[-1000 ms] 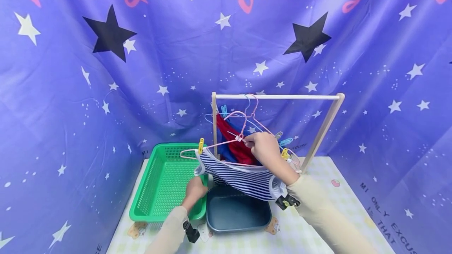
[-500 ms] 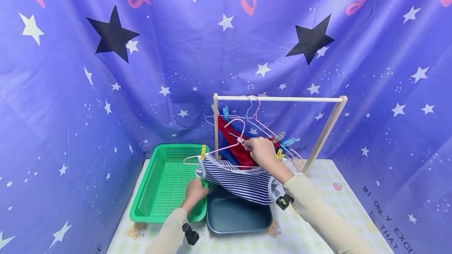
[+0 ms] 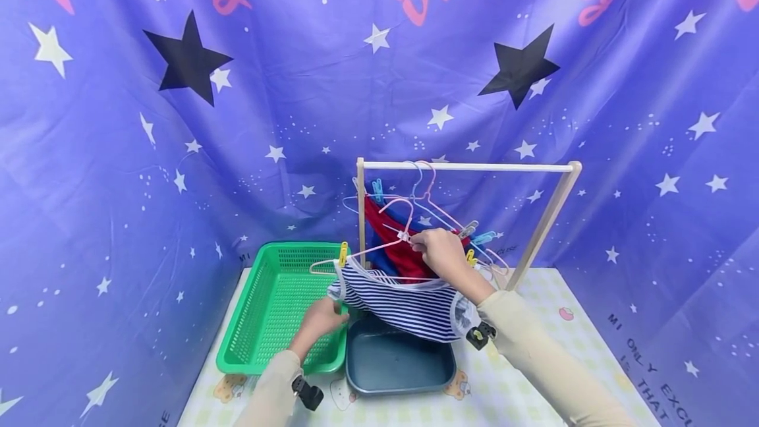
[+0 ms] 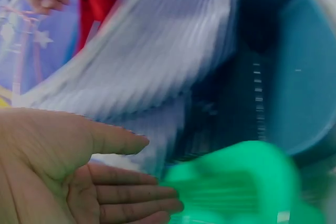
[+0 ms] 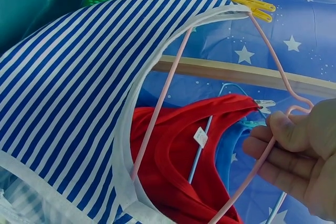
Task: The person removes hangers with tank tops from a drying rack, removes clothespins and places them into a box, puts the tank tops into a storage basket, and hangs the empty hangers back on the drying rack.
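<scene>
My right hand (image 3: 441,256) pinches a pink clothes hanger (image 5: 164,98) just below its hook, in front of the rack. From it hangs a navy-and-white striped sleeveless top (image 3: 403,305), tilted down to the right. A yellow clothespin (image 3: 343,254) clips its left strap; another yellow clothespin (image 3: 471,257) shows beside my right wrist. My left hand (image 3: 319,319) hovers below the top's left edge, over the green basket's right side. In the left wrist view its fingers (image 4: 126,192) are straight, with nothing between them and the thumb.
A wooden rack (image 3: 465,167) carries a blue and a pink hanger with red and blue garments (image 3: 391,249), pegged with clips. The green basket (image 3: 237,368) stands left, touching or close to a dark blue-grey basin (image 3: 403,368) under the top. A starry curtain (image 3: 320,84) surrounds the table.
My left hand has shifted a little left, away from the top's edge. The right hand and the striped top sit slightly lower than a second ago, partly because the camera view shifted.
</scene>
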Demonstrator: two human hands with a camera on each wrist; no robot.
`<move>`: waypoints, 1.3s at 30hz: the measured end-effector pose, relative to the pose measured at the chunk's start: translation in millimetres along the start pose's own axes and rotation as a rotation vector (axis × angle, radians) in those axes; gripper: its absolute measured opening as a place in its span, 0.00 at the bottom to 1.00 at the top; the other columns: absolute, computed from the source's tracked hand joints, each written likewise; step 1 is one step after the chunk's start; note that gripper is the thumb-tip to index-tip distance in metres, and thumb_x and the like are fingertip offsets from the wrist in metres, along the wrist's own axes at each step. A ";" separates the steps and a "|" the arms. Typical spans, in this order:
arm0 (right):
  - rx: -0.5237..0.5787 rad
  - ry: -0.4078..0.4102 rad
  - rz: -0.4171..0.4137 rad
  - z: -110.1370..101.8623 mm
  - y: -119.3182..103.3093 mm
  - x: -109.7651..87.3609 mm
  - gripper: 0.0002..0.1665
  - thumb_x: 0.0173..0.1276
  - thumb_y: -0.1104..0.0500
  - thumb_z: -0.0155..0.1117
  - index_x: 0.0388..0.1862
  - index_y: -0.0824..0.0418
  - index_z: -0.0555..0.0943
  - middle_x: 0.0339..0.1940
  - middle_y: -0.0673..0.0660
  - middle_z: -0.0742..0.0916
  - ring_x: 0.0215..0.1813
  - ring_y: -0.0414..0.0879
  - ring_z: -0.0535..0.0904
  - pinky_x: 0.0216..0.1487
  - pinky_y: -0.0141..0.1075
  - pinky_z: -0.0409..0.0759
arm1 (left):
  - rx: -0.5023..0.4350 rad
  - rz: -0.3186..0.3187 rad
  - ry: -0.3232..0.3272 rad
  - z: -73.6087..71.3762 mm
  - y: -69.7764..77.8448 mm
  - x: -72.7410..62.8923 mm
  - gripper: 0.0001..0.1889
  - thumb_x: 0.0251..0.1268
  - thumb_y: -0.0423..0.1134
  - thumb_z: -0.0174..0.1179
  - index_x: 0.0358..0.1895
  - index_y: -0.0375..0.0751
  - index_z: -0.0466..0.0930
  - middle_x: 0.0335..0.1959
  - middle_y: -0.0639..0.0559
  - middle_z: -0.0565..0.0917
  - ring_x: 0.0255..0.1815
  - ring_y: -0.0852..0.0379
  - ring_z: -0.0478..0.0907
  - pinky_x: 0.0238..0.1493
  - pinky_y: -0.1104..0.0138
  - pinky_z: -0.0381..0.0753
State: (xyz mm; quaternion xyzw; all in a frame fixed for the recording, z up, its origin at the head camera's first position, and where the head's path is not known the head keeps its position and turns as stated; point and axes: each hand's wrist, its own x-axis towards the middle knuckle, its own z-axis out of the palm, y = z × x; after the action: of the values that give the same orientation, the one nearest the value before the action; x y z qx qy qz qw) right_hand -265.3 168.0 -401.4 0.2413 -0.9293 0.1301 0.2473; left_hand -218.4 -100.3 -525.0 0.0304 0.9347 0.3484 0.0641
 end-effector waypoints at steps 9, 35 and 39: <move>0.031 -0.038 0.009 0.7 2.2 2.7 0.08 0.62 0.68 0.71 0.36 0.58 0.92 0.36 0.53 0.93 0.36 0.51 0.89 0.27 0.46 0.84 | -0.156 0.211 0.120 -59.1 30.8 -5.0 0.07 0.64 0.34 0.67 0.41 0.34 0.88 0.33 0.46 0.90 0.33 0.55 0.84 0.38 0.62 0.86; 0.191 -0.157 0.019 7.4 19.4 14.8 0.06 0.63 0.65 0.72 0.37 0.60 0.92 0.33 0.54 0.93 0.33 0.45 0.87 0.36 0.42 0.85 | -0.643 0.207 -0.065 -95.4 29.9 53.7 0.22 0.69 0.40 0.67 0.62 0.33 0.81 0.57 0.39 0.86 0.63 0.44 0.82 0.69 0.50 0.76; 0.283 -0.199 0.074 4.8 20.0 15.4 0.05 0.63 0.66 0.72 0.38 0.63 0.92 0.29 0.55 0.92 0.29 0.42 0.87 0.38 0.41 0.86 | -0.643 0.213 -0.087 -94.6 30.4 52.0 0.21 0.68 0.39 0.68 0.61 0.33 0.82 0.56 0.39 0.87 0.61 0.45 0.84 0.67 0.51 0.78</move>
State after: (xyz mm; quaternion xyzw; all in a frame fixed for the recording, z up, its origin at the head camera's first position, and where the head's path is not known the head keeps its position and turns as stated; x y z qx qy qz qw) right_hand -289.1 177.3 -399.9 0.2510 -0.9298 0.2443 0.1127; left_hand -282.9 -133.4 -439.3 0.1211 0.7649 0.6284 0.0735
